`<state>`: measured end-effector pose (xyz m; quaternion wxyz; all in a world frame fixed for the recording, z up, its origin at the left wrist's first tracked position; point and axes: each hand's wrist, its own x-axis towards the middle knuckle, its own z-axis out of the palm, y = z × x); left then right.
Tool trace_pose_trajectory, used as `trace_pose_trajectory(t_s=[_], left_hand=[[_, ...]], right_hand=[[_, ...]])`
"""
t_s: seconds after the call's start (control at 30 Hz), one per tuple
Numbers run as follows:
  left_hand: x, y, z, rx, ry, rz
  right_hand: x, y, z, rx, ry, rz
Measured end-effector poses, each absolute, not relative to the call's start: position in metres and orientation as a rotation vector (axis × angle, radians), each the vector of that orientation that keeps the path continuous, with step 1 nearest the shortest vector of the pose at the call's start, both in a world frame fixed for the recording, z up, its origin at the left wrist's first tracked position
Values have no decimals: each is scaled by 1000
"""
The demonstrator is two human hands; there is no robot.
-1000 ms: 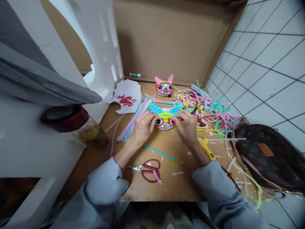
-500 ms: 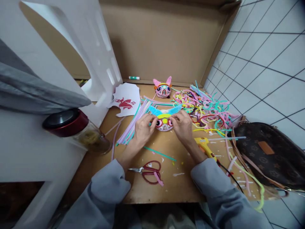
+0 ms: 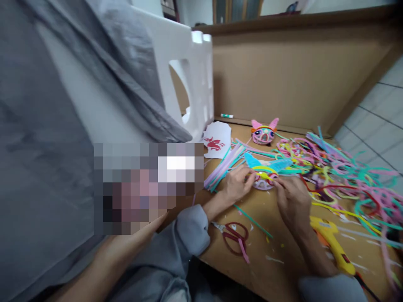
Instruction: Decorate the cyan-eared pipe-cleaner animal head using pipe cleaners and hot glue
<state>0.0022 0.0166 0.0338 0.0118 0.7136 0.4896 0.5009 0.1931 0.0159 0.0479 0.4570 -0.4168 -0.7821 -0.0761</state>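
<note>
A small pipe-cleaner mask (image 3: pixel 263 176) with blue ears and a yellow-green brow lies on the cardboard table (image 3: pixel 283 260). My left hand (image 3: pixel 235 187) pinches its left side and my right hand (image 3: pixel 292 200) pinches its right side; both have fingers closed on it. A finished pink mask (image 3: pixel 263 131) stands farther back. A bundle of straight pipe cleaners (image 3: pixel 224 166) lies left of my hands.
Red scissors (image 3: pixel 234 237) lie near the front edge and a yellow glue gun (image 3: pixel 330 239) by my right forearm. A tangle of coloured pipe cleaners (image 3: pixel 340 172) fills the right. White foam (image 3: pixel 189 79), grey cloth (image 3: pixel 47 126), another person's bare arm (image 3: pixel 107 260) at left.
The view has swung left and lower, so the table now sits to the right and grey cloth and another person's arm fill the left. My hands stay on the mask.
</note>
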Motion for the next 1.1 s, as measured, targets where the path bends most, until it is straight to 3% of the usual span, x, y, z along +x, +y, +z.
trace_pose_trajectory(t_s=[0.4,0.67,1.1], left_hand=[[3,6,35,2526,1559,1387],[2,2,36,2541,1578,1352],[0,2,29,2551,1589,1427]], right_hand=[[206,-7,13,-1003,-2001,-263],[209,-15,-1,-934,-2049,-131],[204,-20,2,-1008,-2082,-37]])
